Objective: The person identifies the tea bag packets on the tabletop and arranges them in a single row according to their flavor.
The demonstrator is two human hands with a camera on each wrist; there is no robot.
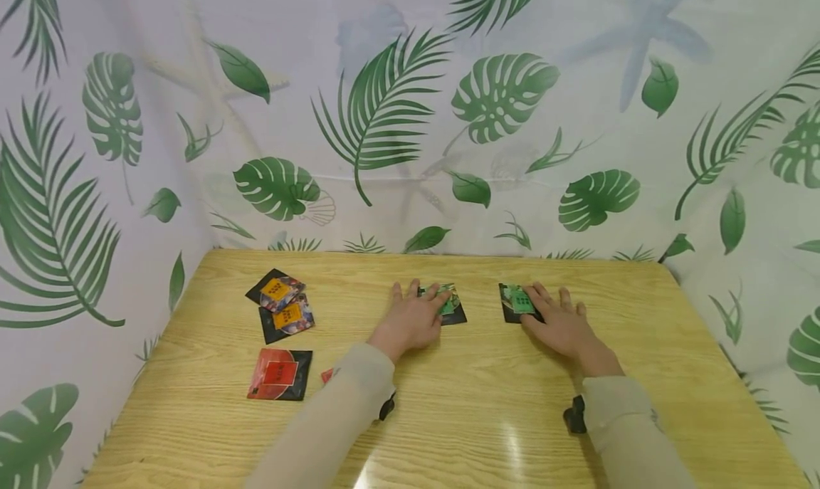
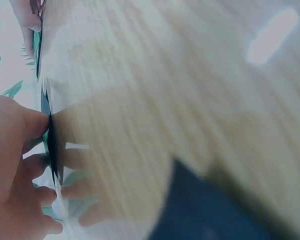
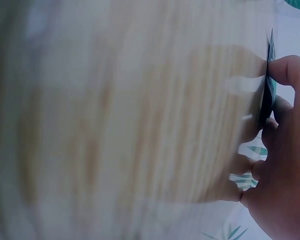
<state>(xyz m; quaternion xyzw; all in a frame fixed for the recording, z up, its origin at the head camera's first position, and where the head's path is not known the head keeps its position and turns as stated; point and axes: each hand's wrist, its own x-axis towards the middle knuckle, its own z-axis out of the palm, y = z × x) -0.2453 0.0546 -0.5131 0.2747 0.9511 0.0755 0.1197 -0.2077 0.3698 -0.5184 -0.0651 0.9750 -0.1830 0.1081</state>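
Observation:
My left hand [image 1: 410, 318] rests on a flat black and green packet [image 1: 453, 309] near the back middle of the wooden table, covering its left part. In the left wrist view, the thumb and fingertips of that hand [image 2: 12, 165] touch the thin packet [image 2: 51, 140], which lies flat. A second black and green packet [image 1: 514, 302] lies to the right, and my right hand [image 1: 566, 325] touches its right side. Seen from the right wrist, the thumb of this hand [image 3: 285, 155] is on the packet [image 3: 268, 95], with the other fingers spread against the tabletop.
Two black packets with orange labels overlap at the back left, one [image 1: 275, 288] behind the other [image 1: 291, 318]. A red and black packet [image 1: 279, 375] lies nearer. Another red item [image 1: 327, 375] is mostly hidden by my left sleeve. Leaf-patterned cloth [image 1: 397, 211] borders the table [image 1: 480, 389].

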